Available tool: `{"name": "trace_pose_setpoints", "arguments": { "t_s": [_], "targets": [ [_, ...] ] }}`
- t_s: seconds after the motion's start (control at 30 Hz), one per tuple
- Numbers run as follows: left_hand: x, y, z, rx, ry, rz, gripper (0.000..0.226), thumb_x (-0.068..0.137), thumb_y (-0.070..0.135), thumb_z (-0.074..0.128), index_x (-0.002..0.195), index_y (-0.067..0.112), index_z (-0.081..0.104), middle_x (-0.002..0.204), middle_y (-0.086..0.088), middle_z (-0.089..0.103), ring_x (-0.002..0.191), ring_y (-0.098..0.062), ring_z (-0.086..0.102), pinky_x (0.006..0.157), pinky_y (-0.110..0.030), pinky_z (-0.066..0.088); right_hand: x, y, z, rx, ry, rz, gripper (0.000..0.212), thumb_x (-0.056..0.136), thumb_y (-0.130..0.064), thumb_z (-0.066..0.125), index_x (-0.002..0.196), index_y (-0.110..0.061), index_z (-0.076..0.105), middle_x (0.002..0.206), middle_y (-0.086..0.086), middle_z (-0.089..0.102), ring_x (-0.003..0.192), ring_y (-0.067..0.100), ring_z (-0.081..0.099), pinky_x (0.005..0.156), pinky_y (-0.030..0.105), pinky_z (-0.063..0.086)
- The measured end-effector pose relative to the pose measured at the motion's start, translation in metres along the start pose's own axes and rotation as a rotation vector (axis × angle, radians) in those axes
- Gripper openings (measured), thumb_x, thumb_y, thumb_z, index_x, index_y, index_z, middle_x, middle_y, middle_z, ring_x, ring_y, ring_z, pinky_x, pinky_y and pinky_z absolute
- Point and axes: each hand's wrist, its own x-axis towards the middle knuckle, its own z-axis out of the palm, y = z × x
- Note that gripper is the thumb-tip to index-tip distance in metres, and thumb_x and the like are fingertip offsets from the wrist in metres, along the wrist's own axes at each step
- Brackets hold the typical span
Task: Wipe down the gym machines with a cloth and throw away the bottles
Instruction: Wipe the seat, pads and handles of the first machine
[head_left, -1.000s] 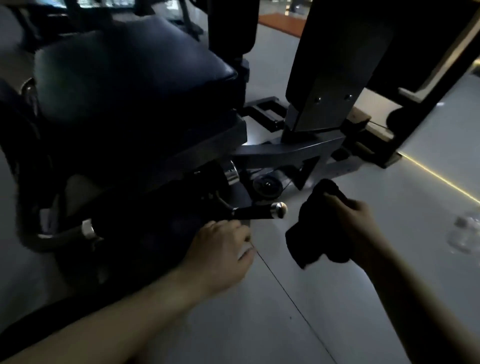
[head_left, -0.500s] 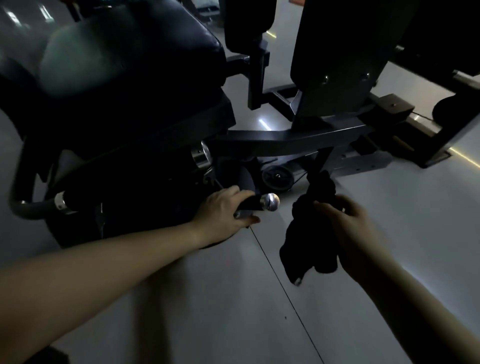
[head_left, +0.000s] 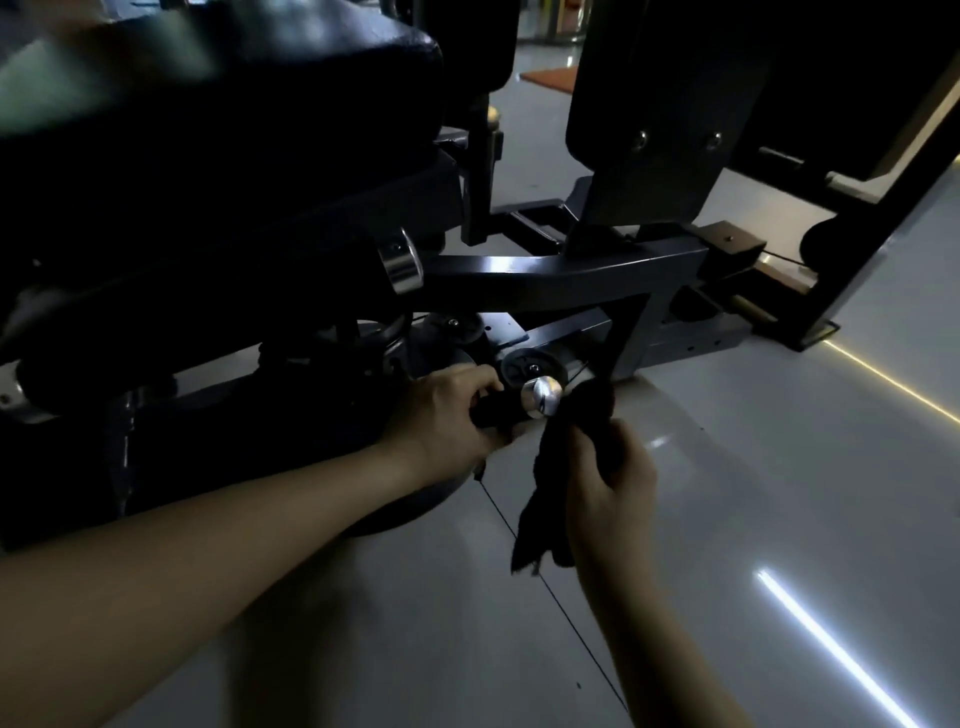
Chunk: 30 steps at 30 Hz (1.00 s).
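A dark gym machine with a padded black seat (head_left: 218, 104) and a black frame beam (head_left: 561, 270) fills the upper left. Low at its front a black handle with a chrome end cap (head_left: 541, 396) sticks out to the right. My left hand (head_left: 447, 410) grips that handle just behind the cap. My right hand (head_left: 608, 483) holds a dark cloth (head_left: 550, 488), whose top bunch touches the right side of the chrome cap while its tail hangs down. No bottle is in view.
A black back pad on its bracket (head_left: 654, 119) rises at the upper right, with the machine's base rails (head_left: 696, 332) on the floor behind. A small pulley wheel (head_left: 530, 366) sits just above the handle. Grey tiled floor (head_left: 727, 519) spreads to the right and front.
My left hand closed round the handle, which it lay below a second ago. My right hand brought the cloth leftward up to the chrome cap. A bottle at the right edge left the view.
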Motion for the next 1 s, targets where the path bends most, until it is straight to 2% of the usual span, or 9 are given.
{"name": "trace_pose_setpoints", "arguments": {
  "t_s": [0.1, 0.2, 0.3, 0.43, 0.57, 0.7, 0.77, 0.9, 1.0],
  "targets": [
    [0.0, -0.002, 0.001, 0.0, -0.017, -0.014, 0.037, 0.068, 0.06, 0.074, 0.082, 0.028, 0.063, 0.081, 0.011, 0.058, 0.074, -0.009, 0.058, 0.063, -0.03, 0.047, 0.002, -0.005, -0.007, 0.06, 0.071, 0.044, 0.005, 0.098, -0.005, 0.054, 0.1, -0.008, 0.057, 0.076, 0.005, 0.062, 0.056, 0.004, 0.058, 0.051, 0.022, 0.046],
    [0.003, -0.002, 0.0, -0.006, -0.034, -0.012, 0.043, 0.066, 0.068, 0.069, 0.082, 0.028, 0.062, 0.081, 0.011, 0.058, 0.073, -0.009, 0.058, 0.063, -0.031, 0.05, 0.016, -0.024, -0.009, 0.12, 0.056, -0.066, 0.019, 0.097, -0.014, 0.06, 0.116, -0.015, 0.056, 0.087, -0.001, 0.069, 0.07, 0.012, 0.069, 0.057, 0.027, 0.056],
    [0.006, -0.004, -0.002, -0.018, -0.066, 0.033, 0.044, 0.07, 0.069, 0.068, 0.082, 0.027, 0.06, 0.08, 0.009, 0.059, 0.071, -0.013, 0.059, 0.063, -0.037, 0.052, 0.016, -0.031, 0.004, -0.051, -0.07, -0.261, 0.01, 0.096, -0.017, 0.061, 0.105, -0.02, 0.059, 0.09, -0.01, 0.069, 0.079, 0.005, 0.069, 0.064, 0.022, 0.055],
    [0.005, -0.004, -0.001, -0.087, -0.061, 0.032, 0.032, 0.071, 0.057, 0.067, 0.077, 0.027, 0.057, 0.076, 0.007, 0.058, 0.069, -0.017, 0.06, 0.062, -0.043, 0.051, 0.005, -0.025, 0.019, -0.305, -0.092, -0.477, 0.014, 0.088, -0.027, 0.06, 0.101, -0.03, 0.056, 0.093, -0.01, 0.066, 0.078, 0.004, 0.064, 0.064, 0.019, 0.051],
    [0.009, 0.002, -0.003, 0.011, -0.044, -0.009, 0.041, 0.065, 0.063, 0.067, 0.082, 0.027, 0.061, 0.081, 0.008, 0.062, 0.075, -0.015, 0.061, 0.066, -0.036, 0.052, 0.039, -0.024, 0.005, -0.226, 0.023, -0.267, 0.009, 0.092, -0.011, 0.063, 0.097, -0.017, 0.063, 0.08, -0.021, 0.062, 0.073, -0.012, 0.06, 0.06, 0.004, 0.04],
    [0.01, 0.001, -0.004, 0.029, -0.066, 0.015, 0.039, 0.066, 0.063, 0.069, 0.082, 0.028, 0.061, 0.077, 0.011, 0.059, 0.07, -0.011, 0.057, 0.06, -0.028, 0.046, 0.02, -0.019, 0.011, -0.021, 0.029, -0.215, 0.006, 0.094, -0.006, 0.062, 0.094, -0.012, 0.063, 0.075, -0.013, 0.064, 0.069, 0.001, 0.064, 0.059, 0.014, 0.046],
    [0.011, -0.001, -0.006, 0.04, -0.078, 0.059, 0.038, 0.071, 0.061, 0.071, 0.083, 0.026, 0.063, 0.076, 0.012, 0.056, 0.068, -0.011, 0.056, 0.057, -0.024, 0.04, 0.011, -0.018, 0.017, 0.022, 0.039, -0.295, 0.008, 0.093, -0.003, 0.062, 0.097, -0.009, 0.064, 0.08, -0.01, 0.067, 0.073, 0.006, 0.067, 0.062, 0.018, 0.05],
    [0.009, 0.001, -0.009, -0.044, -0.11, 0.112, 0.037, 0.071, 0.059, 0.063, 0.081, 0.024, 0.061, 0.074, 0.011, 0.056, 0.067, -0.012, 0.057, 0.058, -0.027, 0.044, 0.017, -0.016, 0.021, -0.228, -0.048, -0.535, 0.016, 0.088, -0.024, 0.061, 0.102, -0.017, 0.064, 0.094, -0.004, 0.067, 0.081, 0.007, 0.064, 0.069, 0.024, 0.054],
    [0.01, 0.001, -0.009, 0.027, -0.087, 0.089, 0.037, 0.07, 0.06, 0.061, 0.084, 0.025, 0.063, 0.077, 0.01, 0.06, 0.07, -0.014, 0.061, 0.06, -0.027, 0.043, 0.045, -0.019, 0.026, -0.351, -0.077, -0.437, 0.024, 0.088, -0.038, 0.056, 0.104, -0.024, 0.067, 0.098, -0.006, 0.068, 0.084, 0.006, 0.064, 0.073, 0.026, 0.056]
  ]
}}
